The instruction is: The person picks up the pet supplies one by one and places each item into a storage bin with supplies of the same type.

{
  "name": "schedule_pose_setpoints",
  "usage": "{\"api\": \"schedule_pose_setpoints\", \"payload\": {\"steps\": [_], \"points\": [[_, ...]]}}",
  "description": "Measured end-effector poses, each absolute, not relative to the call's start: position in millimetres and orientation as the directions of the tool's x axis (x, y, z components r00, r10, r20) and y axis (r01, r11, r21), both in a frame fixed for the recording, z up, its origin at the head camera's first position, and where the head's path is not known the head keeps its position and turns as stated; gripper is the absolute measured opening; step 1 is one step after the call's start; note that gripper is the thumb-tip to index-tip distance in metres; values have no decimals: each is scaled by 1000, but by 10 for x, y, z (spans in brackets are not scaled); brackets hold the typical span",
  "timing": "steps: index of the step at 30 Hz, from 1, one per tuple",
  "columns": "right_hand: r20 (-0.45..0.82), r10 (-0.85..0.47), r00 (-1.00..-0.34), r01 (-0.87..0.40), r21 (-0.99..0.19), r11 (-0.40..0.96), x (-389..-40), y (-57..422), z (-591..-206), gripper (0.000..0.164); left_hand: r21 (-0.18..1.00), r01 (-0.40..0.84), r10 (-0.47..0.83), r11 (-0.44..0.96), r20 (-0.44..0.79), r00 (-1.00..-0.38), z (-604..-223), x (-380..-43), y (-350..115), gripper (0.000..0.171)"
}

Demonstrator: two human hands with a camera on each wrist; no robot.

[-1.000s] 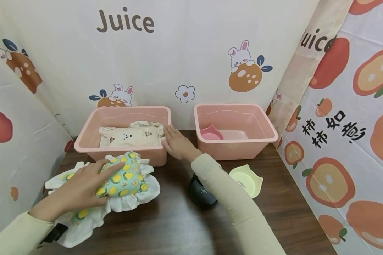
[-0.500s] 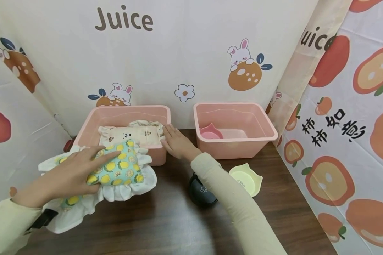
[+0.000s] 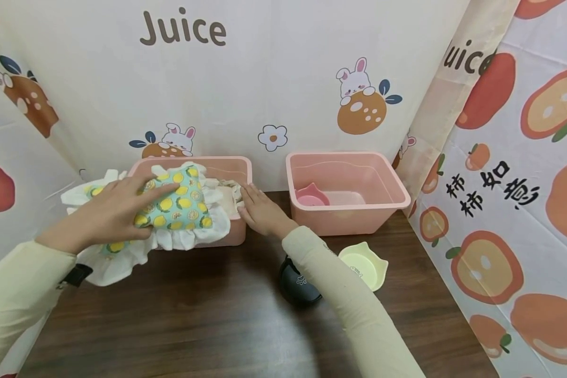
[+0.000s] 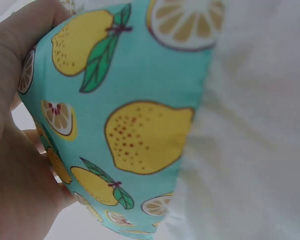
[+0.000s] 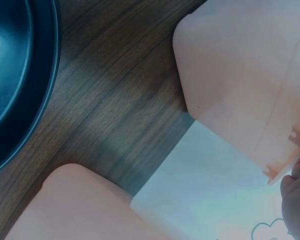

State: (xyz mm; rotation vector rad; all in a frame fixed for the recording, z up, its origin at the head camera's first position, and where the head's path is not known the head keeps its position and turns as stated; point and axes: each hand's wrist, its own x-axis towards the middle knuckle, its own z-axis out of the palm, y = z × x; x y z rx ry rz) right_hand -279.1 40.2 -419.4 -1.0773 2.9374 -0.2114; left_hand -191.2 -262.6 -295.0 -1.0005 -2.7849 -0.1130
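A small cushion (image 3: 179,202), turquoise with a lemon print and a white ruffled border, hangs over the front of the left pink bin (image 3: 240,231). My left hand (image 3: 107,214) grips it from the left, thumb and fingers spread around its body; the left wrist view shows the lemon fabric (image 4: 145,135) close up. Inside that bin lies a cream ruffled cushion (image 3: 228,202), mostly hidden behind the lemon one. With straight fingers, my right hand (image 3: 266,212) rests on the bin's right rim. In the right wrist view, only fingers (image 5: 296,197) appear at the edge.
Right of my right hand stands a second pink bin (image 3: 349,223) with a pink cat-eared bowl (image 3: 312,197) inside. On the dark wooden table (image 3: 184,315) are a black bowl (image 3: 296,286), partly behind my right sleeve, and a pale yellow cat-eared bowl (image 3: 370,268). Printed cloth walls surround the table.
My left hand has lifted the lemon cushion from in front of the left bin up over it, covering much of the cream cushion. My right hand stays on the rim.
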Motion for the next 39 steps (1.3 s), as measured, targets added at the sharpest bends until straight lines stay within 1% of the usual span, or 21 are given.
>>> {"api": "schedule_pose_setpoints", "payload": {"steps": [8,16,21,28,34,39], "points": [[32,-645,-764,-643,-130,755,-2803,399,-4191,61,12,609,600,793,158,-784,-2901,-2245,-2617,93],[23,-634,-773,-630,-152,762,-2814,391,-4214,61,-17,648,640,761,176,-748,-2925,-2540,-2573,90],[40,-638,-769,-636,-154,756,-2821,392,-4237,61,-32,637,635,770,126,-762,-2978,-2715,-2525,90],[36,-633,-773,-631,-150,761,-2811,399,-4239,62,-24,625,625,780,69,-777,-3141,-2925,-2417,86],[29,-630,-776,-626,-148,766,-2809,403,-4230,63,5,599,599,801,15,-801,-3331,-3051,-2346,87],[31,-633,-773,-630,-155,761,-2809,400,-4230,62,11,599,598,801,25,-801,-3504,-3099,-2309,89]]}}
